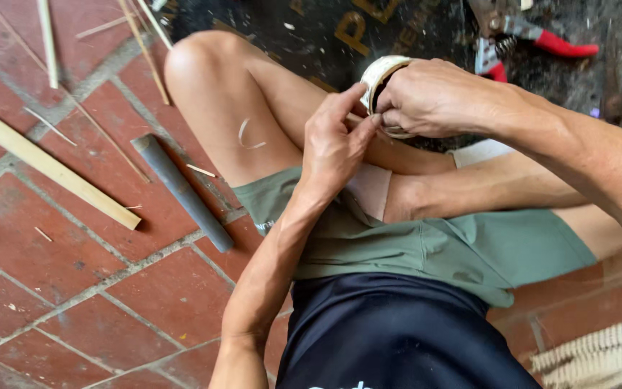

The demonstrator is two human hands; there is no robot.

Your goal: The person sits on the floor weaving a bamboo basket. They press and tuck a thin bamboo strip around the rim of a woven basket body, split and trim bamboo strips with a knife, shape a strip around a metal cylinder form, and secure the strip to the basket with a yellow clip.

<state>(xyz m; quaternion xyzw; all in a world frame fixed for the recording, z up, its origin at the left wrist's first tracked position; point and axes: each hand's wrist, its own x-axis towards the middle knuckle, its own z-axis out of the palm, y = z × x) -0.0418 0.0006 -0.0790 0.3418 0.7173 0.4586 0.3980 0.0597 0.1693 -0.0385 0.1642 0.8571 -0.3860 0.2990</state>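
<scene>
Above the bent knee (203, 65), right hand (437, 97) gripped a tape roll (379, 75), fingers thru its core. Left hand (336, 140) pinched at roll's edge. Red-handled pruners (520, 36) lay just beyond roll; grey pipe (181, 191) left of knee.

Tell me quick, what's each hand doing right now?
Left hand: closed, fingertips pinching the end of the tape at the roll.
Right hand: closed around the roll of tape.
</scene>
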